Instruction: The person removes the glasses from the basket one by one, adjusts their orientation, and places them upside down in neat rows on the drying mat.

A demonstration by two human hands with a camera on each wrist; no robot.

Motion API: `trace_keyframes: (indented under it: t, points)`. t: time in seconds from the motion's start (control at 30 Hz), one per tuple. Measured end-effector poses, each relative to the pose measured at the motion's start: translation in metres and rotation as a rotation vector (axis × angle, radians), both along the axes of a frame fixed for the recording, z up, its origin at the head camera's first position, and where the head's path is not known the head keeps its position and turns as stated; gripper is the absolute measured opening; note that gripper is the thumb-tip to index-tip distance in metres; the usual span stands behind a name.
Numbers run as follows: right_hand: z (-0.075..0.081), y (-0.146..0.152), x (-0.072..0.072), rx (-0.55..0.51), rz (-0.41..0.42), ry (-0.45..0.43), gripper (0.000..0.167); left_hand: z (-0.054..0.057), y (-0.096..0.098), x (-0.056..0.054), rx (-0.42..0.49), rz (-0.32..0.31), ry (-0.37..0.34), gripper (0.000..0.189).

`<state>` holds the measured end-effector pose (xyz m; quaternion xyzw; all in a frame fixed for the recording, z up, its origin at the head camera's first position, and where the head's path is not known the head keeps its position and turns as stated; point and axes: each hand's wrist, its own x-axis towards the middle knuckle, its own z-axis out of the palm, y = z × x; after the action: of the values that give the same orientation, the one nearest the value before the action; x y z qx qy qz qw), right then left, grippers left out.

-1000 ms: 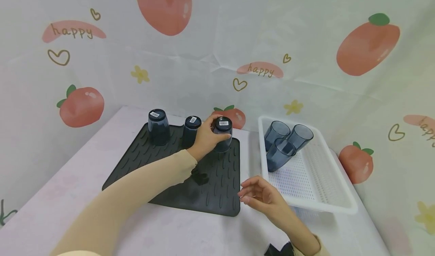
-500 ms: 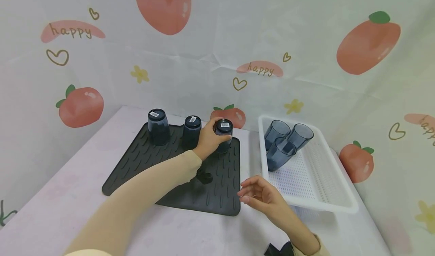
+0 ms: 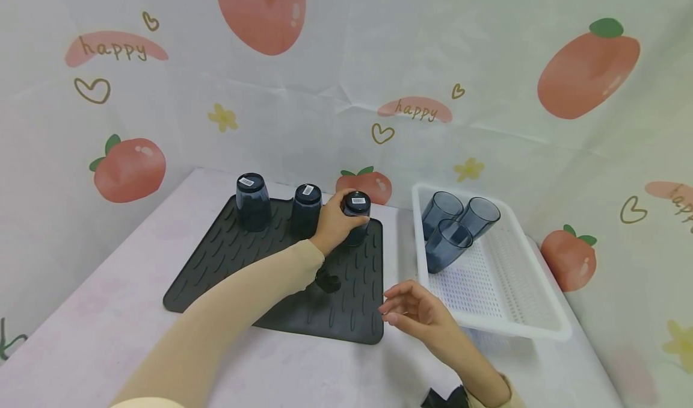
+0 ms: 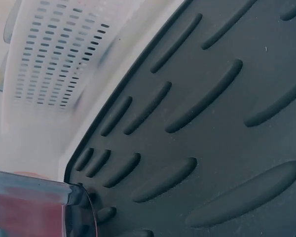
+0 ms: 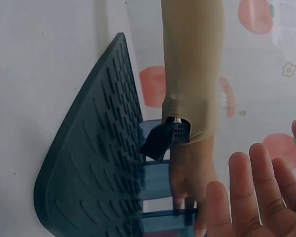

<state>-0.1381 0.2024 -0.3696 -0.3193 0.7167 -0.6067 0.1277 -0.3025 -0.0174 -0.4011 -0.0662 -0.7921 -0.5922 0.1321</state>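
Note:
My left hand (image 3: 332, 220) grips an upside-down blue-tinted drinking glass (image 3: 357, 201) at the back right corner of a black ridged drying mat (image 3: 346, 299). In the left wrist view that glass (image 4: 29, 207) shows its rim close to the mat; whether they touch I cannot tell. Two more upturned glasses stand along the mat's back edge: a middle glass (image 3: 306, 212) beside my left hand and a left glass (image 3: 252, 206). My right hand (image 3: 417, 315) hovers by the mat's right edge, fingers relaxed, holding nothing; its fingers (image 5: 242, 185) show in the right wrist view.
A white perforated plastic basket (image 3: 520, 275) stands right of the mat. Three blue-tinted glasses (image 3: 446, 248) lean mouth up at its back left. Behind the table (image 3: 303, 372) hangs a white cloth (image 3: 335, 47) printed with fruit.
My left hand has shifted the glass slightly toward me and a touch right. The right hand and the other glasses have stayed put.

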Motion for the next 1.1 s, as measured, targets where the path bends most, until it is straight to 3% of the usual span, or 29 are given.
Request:
trace_keyframes:
  t: [0.63,1.1]
  points:
    - [-0.001,-0.001,0.001,-0.006,-0.001,0.000,0.029,-0.010,-0.003,-0.007,-0.036,-0.031,-0.018,0.072]
    - [-0.002,-0.004,0.001,0.008,0.006,-0.008,0.028,-0.013,-0.009,-0.008,-0.002,-0.073,-0.039,0.074]
